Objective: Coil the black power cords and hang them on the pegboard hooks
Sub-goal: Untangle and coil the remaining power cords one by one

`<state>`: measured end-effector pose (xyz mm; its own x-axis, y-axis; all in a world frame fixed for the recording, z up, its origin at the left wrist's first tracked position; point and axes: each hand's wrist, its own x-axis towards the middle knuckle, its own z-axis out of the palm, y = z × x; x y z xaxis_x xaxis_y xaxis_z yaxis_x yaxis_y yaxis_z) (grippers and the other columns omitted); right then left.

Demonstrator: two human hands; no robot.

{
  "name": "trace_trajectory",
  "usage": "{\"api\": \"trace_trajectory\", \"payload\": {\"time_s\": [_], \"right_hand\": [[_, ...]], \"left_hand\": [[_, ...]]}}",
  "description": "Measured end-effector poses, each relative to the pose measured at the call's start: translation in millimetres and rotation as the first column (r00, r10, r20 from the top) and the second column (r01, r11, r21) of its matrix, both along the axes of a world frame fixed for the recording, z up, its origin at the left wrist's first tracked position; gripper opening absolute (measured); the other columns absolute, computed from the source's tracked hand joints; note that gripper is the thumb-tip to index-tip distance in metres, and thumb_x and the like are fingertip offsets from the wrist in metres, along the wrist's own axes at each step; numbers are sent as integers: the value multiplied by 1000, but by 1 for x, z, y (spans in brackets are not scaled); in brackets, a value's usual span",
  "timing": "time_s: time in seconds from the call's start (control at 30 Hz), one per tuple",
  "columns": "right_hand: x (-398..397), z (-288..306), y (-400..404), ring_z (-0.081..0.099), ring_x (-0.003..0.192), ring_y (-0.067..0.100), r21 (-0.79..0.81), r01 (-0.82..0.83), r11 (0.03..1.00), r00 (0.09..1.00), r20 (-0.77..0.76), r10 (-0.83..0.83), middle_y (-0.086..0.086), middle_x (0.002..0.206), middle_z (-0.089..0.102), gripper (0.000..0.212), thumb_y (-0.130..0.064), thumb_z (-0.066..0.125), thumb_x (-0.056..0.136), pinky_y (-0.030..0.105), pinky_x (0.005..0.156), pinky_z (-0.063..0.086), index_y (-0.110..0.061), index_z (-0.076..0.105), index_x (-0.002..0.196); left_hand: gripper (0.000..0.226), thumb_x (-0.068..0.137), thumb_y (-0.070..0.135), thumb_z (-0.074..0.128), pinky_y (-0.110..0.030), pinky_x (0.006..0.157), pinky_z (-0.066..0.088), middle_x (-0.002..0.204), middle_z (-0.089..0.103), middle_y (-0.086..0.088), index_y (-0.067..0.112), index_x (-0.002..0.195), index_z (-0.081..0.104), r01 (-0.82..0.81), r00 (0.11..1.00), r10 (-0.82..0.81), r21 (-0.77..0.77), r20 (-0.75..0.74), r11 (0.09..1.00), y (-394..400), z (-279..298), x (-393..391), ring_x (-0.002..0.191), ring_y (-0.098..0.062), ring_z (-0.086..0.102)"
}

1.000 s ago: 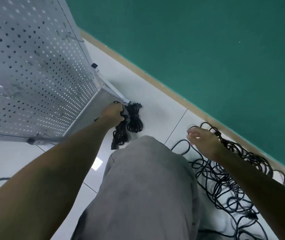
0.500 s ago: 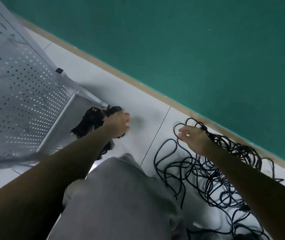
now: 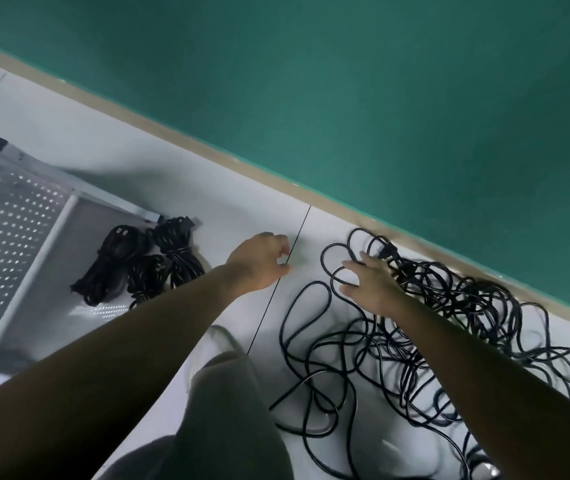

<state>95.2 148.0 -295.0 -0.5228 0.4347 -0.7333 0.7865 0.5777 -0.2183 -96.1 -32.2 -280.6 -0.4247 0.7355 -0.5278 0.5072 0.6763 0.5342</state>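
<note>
Three coiled black power cords (image 3: 145, 261) lie bundled on the white floor beside the foot of the grey pegboard (image 3: 3, 244) at the left. A big loose tangle of black cords (image 3: 450, 327) spreads over the floor at the right, along the wall. My left hand (image 3: 259, 263) hovers empty between the bundles and the tangle, fingers loosely curled. My right hand (image 3: 368, 284) is spread flat over the tangle's near-left loops, fingers straight, touching the cords.
A green wall (image 3: 380, 98) with a tan skirting (image 3: 207, 150) runs diagonally behind the cords. My grey trouser knee (image 3: 228, 410) fills the bottom middle. The pegboard's metal base frame (image 3: 34, 271) stands at the left.
My left hand let go of the coiled bundles by the pegboard base and swung right. My right hand went from curled to spread over the loose cords. The view panned right.
</note>
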Motion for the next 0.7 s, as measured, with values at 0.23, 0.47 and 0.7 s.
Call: {"api": "trace_trajectory", "payload": {"time_s": [0.23, 0.47, 0.7], "right_hand": [[1, -32, 21, -11, 158, 27, 42, -130, 991, 974, 195, 120, 7, 172, -4, 76, -56, 53, 99, 48, 126, 5, -24, 25, 162], [-9, -44, 23, -5, 157, 31, 26, -167, 986, 973, 167, 160, 2, 172, 4, 74, -55, 51, 101, 49, 124, 6, -24, 23, 162], [-7, -31, 17, 10, 154, 24, 112, -120, 986, 993, 34, 117, 2, 167, 23, 66, -48, 52, 101, 41, 123, 12, -16, 37, 156]], "left_hand": [[29, 95, 32, 68, -35, 95, 51, 122, 62, 2, 19, 120, 63, 46, 999, -45, -38, 27, 998, 4, -17, 9, 107, -20, 59], [30, 95, 34, 68, -27, 88, 46, 122, 64, 3, 19, 121, 64, 81, 996, -79, -47, 43, 996, 3, -15, 14, 97, -14, 55], [29, 96, 34, 67, -25, 85, 41, 120, 64, 3, 19, 120, 64, 96, 994, -93, -47, 55, 994, 9, -6, 17, 98, -13, 55]]}}
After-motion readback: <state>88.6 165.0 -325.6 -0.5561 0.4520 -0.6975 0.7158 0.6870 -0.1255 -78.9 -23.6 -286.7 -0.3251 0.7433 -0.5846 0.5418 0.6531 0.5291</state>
